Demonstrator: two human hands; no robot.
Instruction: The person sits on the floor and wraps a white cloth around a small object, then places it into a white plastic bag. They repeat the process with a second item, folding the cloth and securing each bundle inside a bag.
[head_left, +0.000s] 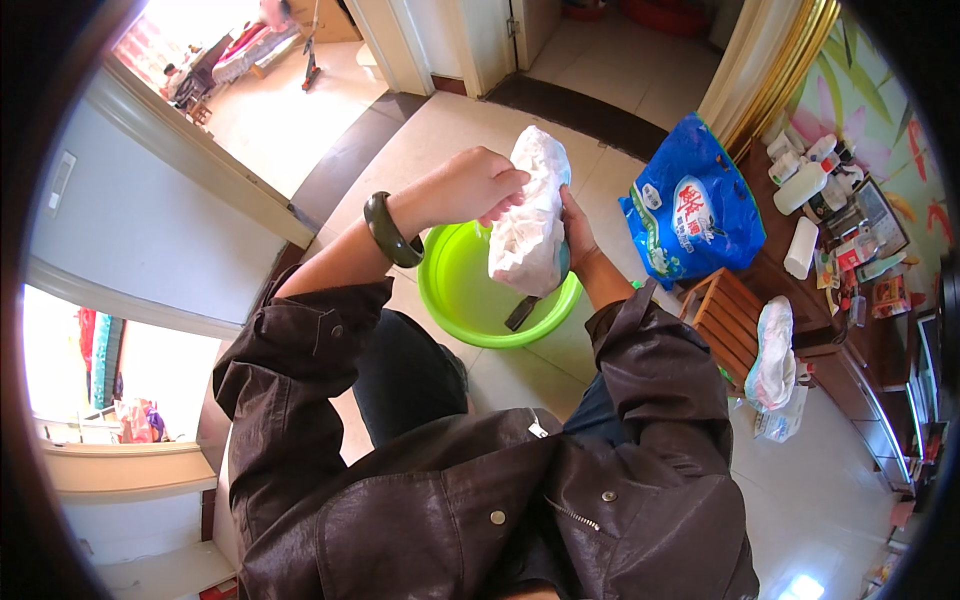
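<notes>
A shoe wrapped in white tissue paper is held up over a bright green plastic basin. My right hand grips its right side, where a strip of pale blue-green shows under the paper. With its fingers curled, my left hand touches the wrapping from the left; whether it pinches the paper is unclear. A dark bangle circles my left wrist. In the basin lies a dark brush-like object, partly hidden by the shoe. A second paper-wrapped shoe rests at the right on a slatted wooden stool.
A large blue detergent bag bearing writing stands right of the basin. Bottles and small packages crowd a brown wooden cabinet. Doorways open ahead and at the left; a person sits in the far room.
</notes>
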